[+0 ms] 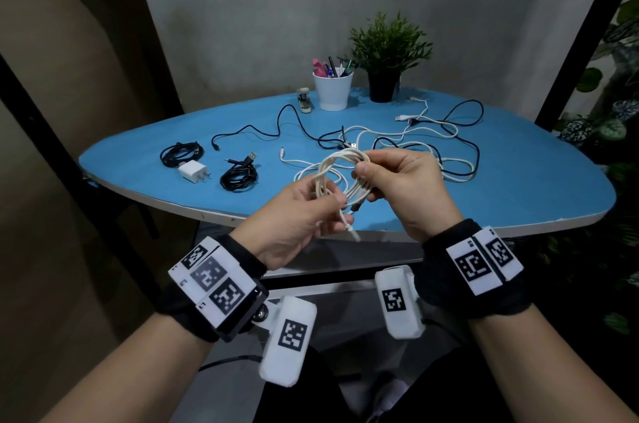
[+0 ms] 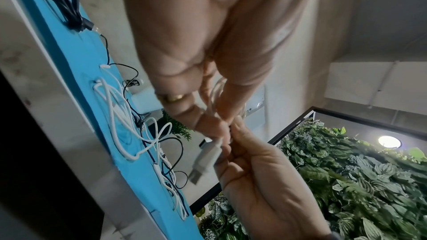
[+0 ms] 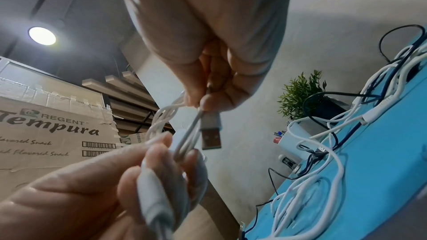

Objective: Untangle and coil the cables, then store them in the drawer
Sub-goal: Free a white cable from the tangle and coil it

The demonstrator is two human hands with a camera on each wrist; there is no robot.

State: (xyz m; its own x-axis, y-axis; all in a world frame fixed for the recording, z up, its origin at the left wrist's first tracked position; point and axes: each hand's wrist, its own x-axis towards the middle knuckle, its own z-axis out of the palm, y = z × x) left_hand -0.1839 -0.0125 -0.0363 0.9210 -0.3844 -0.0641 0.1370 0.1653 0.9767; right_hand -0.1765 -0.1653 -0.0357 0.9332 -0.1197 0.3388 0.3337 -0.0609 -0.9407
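Both hands hold a white cable coil (image 1: pixel 337 164) in the air over the near edge of the blue table (image 1: pixel 518 187). My left hand (image 1: pixel 330 203) grips the coil's lower side, with a loose end hanging below it. My right hand (image 1: pixel 363 171) pinches the loops on the right side. The coil's USB plug (image 3: pixel 210 134) sticks out below the right hand's fingers (image 3: pixel 208 101), and it also shows as the plug (image 2: pixel 205 158) in the left wrist view. A tangle of white and black cables (image 1: pixel 415 140) lies on the table behind the hands. No drawer can be made out.
Two coiled black cables (image 1: pixel 181 152) (image 1: pixel 238 177) and a white charger (image 1: pixel 193 170) lie at the table's left. A pen cup (image 1: pixel 332 90), a stapler (image 1: pixel 304 100) and a potted plant (image 1: pixel 383 76) stand at the back. A cardboard box (image 3: pixel 46 134) is to the left, leafy wall (image 1: pixel 615 118) to the right.
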